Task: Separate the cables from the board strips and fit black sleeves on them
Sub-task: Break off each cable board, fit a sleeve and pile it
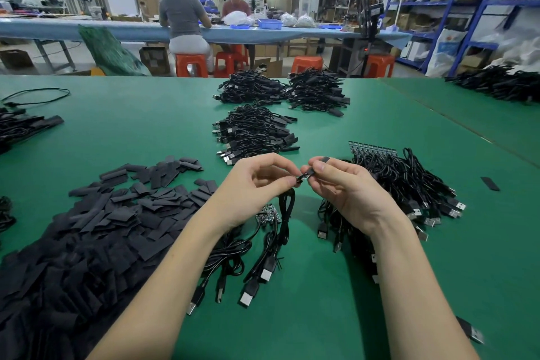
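Observation:
My left hand [257,184] pinches the end of a black cable [285,207] that hangs in a loop below it. My right hand [347,184] pinches a black sleeve [317,166] at that same cable end, the two hands almost touching. Under my left wrist lies a short board strip [267,215] with several USB cables [260,269] fanned toward me. A large heap of flat black sleeves [87,228] covers the table on the left. A longer board strip [372,149] with attached cables [409,184] lies to the right.
Three piles of sleeved cables [254,128] sit farther back on the green table [131,126]. A lone sleeve [490,183] lies at the right, a loose USB plug [472,332] near my right forearm. More cables lie at the left edge and far right. Two people sit at a distant bench.

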Tool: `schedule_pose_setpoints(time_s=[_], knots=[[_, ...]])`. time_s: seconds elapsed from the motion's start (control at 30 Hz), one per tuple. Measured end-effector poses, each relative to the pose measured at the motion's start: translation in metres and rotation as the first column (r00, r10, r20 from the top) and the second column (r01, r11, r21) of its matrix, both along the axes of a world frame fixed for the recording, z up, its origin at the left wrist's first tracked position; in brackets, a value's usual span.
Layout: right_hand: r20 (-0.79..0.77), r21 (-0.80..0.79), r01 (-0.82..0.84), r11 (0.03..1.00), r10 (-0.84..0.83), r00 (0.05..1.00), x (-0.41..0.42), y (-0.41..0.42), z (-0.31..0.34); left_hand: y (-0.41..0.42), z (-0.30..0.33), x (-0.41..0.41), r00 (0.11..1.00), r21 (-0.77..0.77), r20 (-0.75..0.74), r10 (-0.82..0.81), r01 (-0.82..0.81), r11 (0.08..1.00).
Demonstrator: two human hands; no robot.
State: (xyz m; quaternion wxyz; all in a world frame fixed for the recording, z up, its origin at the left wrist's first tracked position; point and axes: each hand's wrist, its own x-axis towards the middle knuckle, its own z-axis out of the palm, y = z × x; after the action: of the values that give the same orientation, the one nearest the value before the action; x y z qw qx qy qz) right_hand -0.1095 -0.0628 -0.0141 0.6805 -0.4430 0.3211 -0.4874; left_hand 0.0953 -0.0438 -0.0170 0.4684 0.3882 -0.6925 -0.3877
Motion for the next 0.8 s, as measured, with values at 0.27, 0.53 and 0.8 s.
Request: schedule_pose_setpoints(time_s=[0.27, 0.53, 0.8], knots=[[0.044, 0.007, 0.044, 0.999, -0.044, 0.998, 0.005, -0.001, -0.002, 0.0, -0.008, -0.008, 0.996, -0.102, -0.017, 0.09, -0.091, 0.991], [0.008, -0.035, -0.001, 0.999, 0.001, 1.0, 0.009, -0.002, -0.007, 0.0, -0.008, -0.006, 0.995, -0.117, -0.031, 0.091, -0.094, 0.989], [-0.066, -0.1, 0.017, 0.995, -0.024, 0.998, 0.016, 0.0, -0.003, -0.002, -0.009, -0.008, 0.987, -0.055, -0.091, 0.13, -0.136, 0.989]])
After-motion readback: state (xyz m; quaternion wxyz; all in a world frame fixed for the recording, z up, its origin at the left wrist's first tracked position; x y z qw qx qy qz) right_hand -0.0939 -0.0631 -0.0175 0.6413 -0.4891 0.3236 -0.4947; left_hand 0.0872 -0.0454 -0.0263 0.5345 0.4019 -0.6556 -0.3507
